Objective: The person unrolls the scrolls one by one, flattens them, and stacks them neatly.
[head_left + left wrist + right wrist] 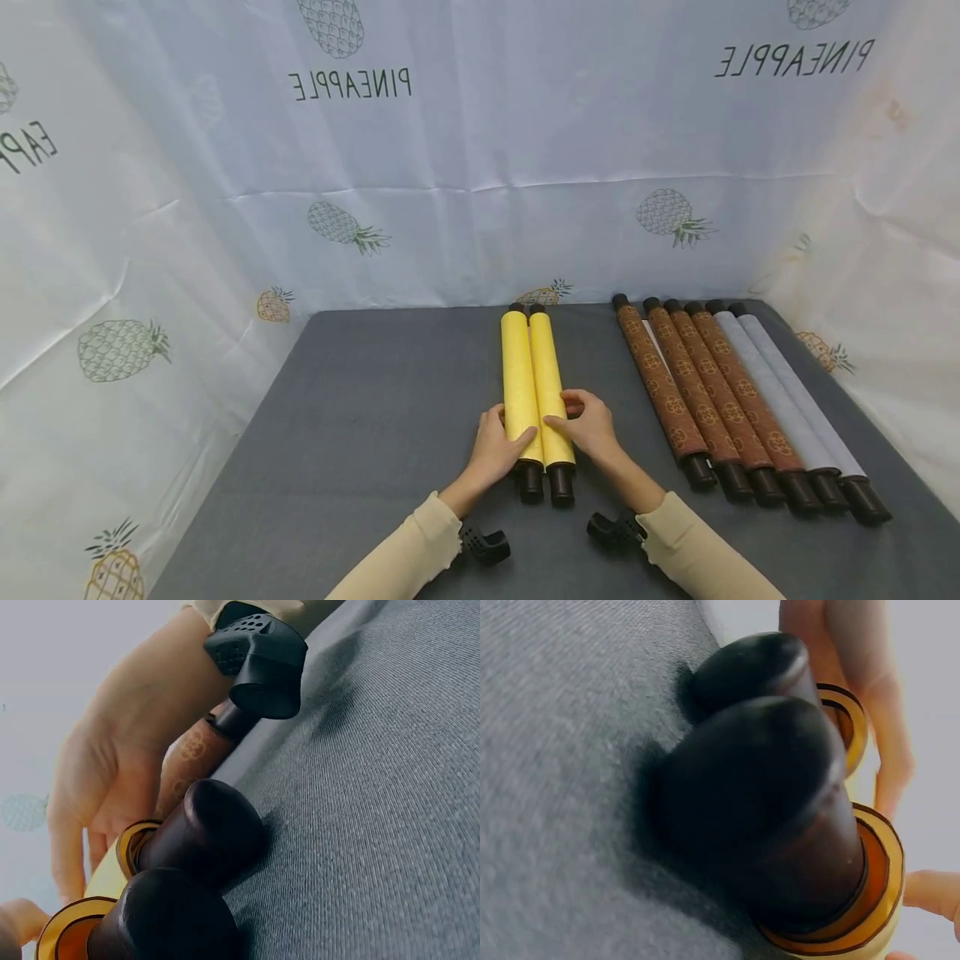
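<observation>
Two yellow scrolls with dark end knobs lie side by side at the middle of the table. My left hand (492, 447) grips the left yellow scroll (519, 367) near its front end, thumb on top and fingers along its outer side. The right yellow scroll (547, 367) is held by my right hand (590, 427), its thumb over the top and fingers at the right side. In the left wrist view, dark knobs (176, 919) rest close over the cloth. From the right wrist, the near knob (757, 787) fills the middle, with the left hand (862, 667) behind.
On the right side of the grey table (360, 400) lies a row of several brown patterned scrolls (663, 383) and two grey scrolls (795, 383). A white curtain (480, 142) with pineapple prints hangs behind and at both sides.
</observation>
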`<state>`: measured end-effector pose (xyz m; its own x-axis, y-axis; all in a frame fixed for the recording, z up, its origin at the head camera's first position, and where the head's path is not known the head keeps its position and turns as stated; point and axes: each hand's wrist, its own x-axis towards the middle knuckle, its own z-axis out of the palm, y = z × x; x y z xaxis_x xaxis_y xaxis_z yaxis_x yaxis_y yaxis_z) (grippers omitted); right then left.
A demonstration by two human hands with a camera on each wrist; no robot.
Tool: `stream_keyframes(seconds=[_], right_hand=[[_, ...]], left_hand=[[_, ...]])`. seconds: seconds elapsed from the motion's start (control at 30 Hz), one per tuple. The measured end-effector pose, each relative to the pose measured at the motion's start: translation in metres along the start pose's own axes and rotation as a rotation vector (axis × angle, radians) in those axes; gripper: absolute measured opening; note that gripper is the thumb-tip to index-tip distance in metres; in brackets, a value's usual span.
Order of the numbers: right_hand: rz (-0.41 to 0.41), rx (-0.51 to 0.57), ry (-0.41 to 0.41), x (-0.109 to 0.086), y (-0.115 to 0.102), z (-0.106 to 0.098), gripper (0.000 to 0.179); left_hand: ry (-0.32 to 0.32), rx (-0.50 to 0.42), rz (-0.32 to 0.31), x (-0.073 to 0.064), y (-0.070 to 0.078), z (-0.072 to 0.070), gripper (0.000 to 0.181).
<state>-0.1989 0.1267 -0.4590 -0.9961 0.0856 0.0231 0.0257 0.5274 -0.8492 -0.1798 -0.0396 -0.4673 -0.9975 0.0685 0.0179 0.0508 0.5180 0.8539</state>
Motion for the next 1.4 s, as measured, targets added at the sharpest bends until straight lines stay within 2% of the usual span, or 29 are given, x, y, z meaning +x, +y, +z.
stream_keyframes(seconds=[0.4, 0.6, 0.83, 1.0, 1.1, 1.27, 1.4], right_hand=[[0.017, -0.01, -0.05, -0.001, 0.004, -0.012, 0.048], [-0.007, -0.032, -0.049, 0.0, 0.008, -0.015, 0.047], [-0.031, -0.012, -0.062, 0.001, 0.007, -0.018, 0.051], [-0.059, -0.031, -0.057, 0.001, 0.009, -0.017, 0.051], [-0.07, -0.082, -0.039, 0.001, 0.009, -0.015, 0.049], [-0.073, -0.158, -0.029, 0.0, 0.005, -0.014, 0.056], [-0.047, -0.172, -0.038, -0.001, 0.004, -0.014, 0.064]], left_hand=[[0.064, -0.044, 0.01, -0.002, -0.005, -0.011, 0.065], [0.081, -0.055, 0.076, -0.002, -0.006, -0.013, 0.065], [0.036, -0.029, 0.177, -0.001, -0.004, -0.008, 0.065], [0.034, 0.013, 0.168, -0.002, -0.002, -0.003, 0.058], [0.028, 0.026, 0.15, -0.003, -0.002, -0.001, 0.057], [0.019, 0.042, 0.14, -0.005, -0.003, 0.001, 0.07], [0.038, 0.061, 0.156, -0.005, -0.007, 0.001, 0.077]])
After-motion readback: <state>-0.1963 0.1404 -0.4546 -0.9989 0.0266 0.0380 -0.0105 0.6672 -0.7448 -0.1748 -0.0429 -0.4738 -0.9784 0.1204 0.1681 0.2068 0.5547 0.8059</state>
